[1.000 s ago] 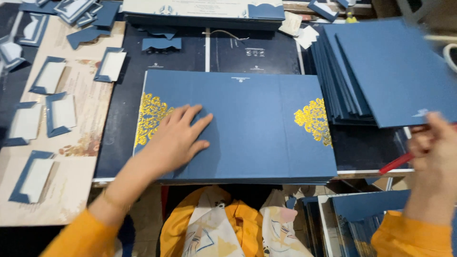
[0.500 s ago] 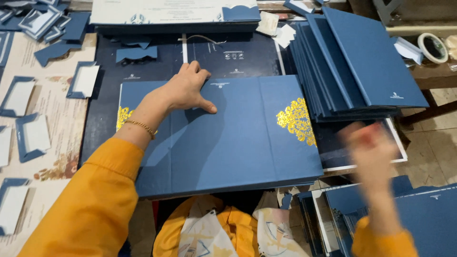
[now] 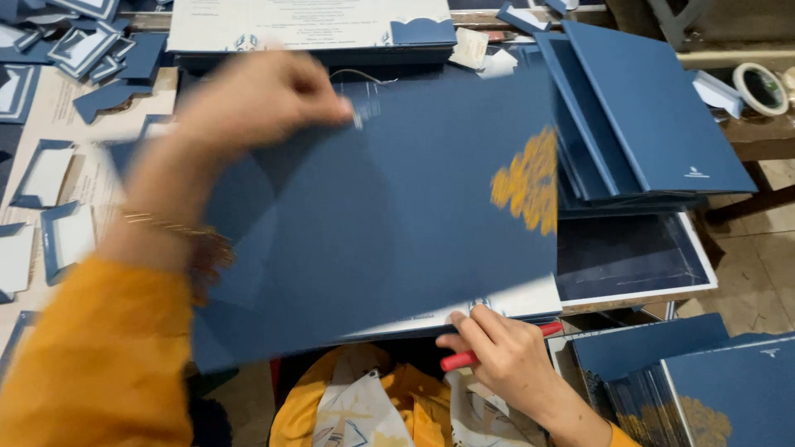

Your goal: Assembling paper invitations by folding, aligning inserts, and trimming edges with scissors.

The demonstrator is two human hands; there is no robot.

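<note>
A large dark blue folder cover (image 3: 389, 207) with a gold ornament at its right side is tilted up off the table, blurred by motion. My left hand (image 3: 257, 99) pinches its far top edge. My right hand (image 3: 497, 352) is at the cover's near edge, fingers on the white underside, and it holds a red tool (image 3: 464, 358) against the palm. A gold bangle is on my left wrist, above an orange sleeve.
A fanned stack of blue covers (image 3: 654, 116) lies at the right. Small blue-and-white pocket pieces (image 3: 58, 165) are spread at the left. A tape roll (image 3: 762, 87) sits far right. More blue covers (image 3: 712, 381) stand in a box below the table edge.
The blue cover lay flat under my left hand; now my left hand has lifted its far edge toward me. My right hand came back from the right to the cover's near edge.
</note>
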